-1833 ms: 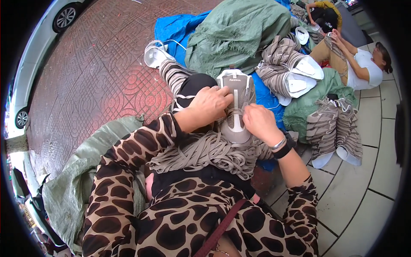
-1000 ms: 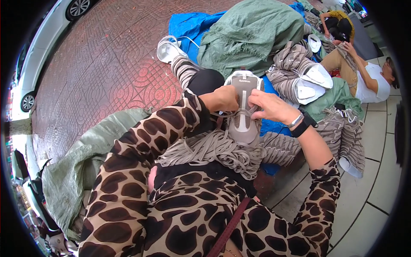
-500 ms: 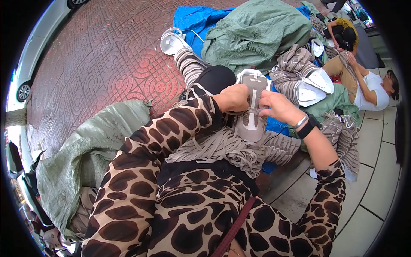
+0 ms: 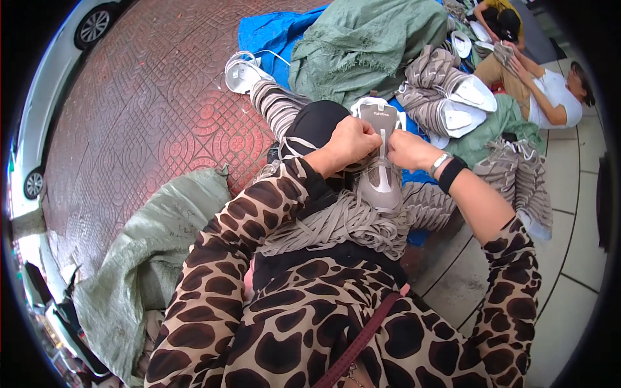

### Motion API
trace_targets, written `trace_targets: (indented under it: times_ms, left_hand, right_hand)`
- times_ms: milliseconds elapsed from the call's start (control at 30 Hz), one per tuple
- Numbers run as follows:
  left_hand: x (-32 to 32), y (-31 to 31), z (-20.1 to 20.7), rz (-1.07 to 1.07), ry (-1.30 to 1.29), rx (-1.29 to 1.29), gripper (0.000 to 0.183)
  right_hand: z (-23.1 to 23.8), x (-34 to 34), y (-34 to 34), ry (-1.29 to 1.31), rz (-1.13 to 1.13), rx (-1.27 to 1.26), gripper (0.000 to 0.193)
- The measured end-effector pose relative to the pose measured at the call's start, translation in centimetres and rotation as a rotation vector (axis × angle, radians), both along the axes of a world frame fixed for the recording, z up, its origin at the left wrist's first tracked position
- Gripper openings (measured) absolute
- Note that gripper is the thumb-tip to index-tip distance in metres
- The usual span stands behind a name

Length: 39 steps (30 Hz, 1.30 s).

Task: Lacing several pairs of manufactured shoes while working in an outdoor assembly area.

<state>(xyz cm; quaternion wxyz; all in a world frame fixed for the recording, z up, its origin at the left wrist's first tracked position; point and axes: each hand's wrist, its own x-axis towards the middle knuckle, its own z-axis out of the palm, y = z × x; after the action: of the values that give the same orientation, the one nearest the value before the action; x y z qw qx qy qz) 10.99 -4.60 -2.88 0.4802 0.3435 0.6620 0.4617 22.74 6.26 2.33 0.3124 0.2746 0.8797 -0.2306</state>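
A grey-and-white shoe upper (image 4: 380, 191) lies in front of me, toe toward my body and its tongue (image 4: 376, 115) at the far end. Over its left lacing edge my left hand (image 4: 351, 143) is closed in a pinch. My right hand (image 4: 414, 152) is closed too, its curled fingers at the right lacing edge, close to the left fingertips. Whatever thin thing either hand pinches is hidden by the fingers. A loose heap of flat beige shoelaces (image 4: 339, 226) lies on my lap just below the toe.
Nested stacks of shoe uppers (image 4: 424, 97) lie beyond my right hand, with another stack (image 4: 278, 107) at the left. Green sacking (image 4: 369, 48) and a blue sheet (image 4: 275, 39) spread behind. A green sack (image 4: 139, 252) stands at my left. Two people sit at the far right; a car (image 4: 61, 84) stands far left.
The view has shifted a little. My right hand's fingers, raised and spread over the shoe before, are now curled in closer to the tongue and to my left hand.
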Motion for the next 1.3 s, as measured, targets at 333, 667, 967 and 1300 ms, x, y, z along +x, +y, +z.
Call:
trace_targets:
  times_ms: [333, 667, 967, 1300]
  left_hand:
    - [-0.9, -0.3, -0.3, -0.161, 0.105, -0.020, 0.020]
    - [-1.3, -1.0, 0.1, 0.001, -0.011, 0.149, 0.015]
    - [-1.7, -0.4, 0.8, -0.447, 0.825, 0.577, 0.009]
    - [-2.9, 0.5, -0.4, -0.391, 0.563, 0.470, 0.008]
  right_hand:
    - [0.1, -0.6, -0.9, -0.046, -0.372, -0.031, 0.013]
    - [-0.6, 2.0, -1.2, 0.764, -0.159, 0.128, 0.010]
    - [1.1, 2.5, -0.5, 0.287, 0.226, 0.257, 0.015]
    - [-1.9, 1.0, -0.9, 0.114, -0.106, 0.179, 0.018]
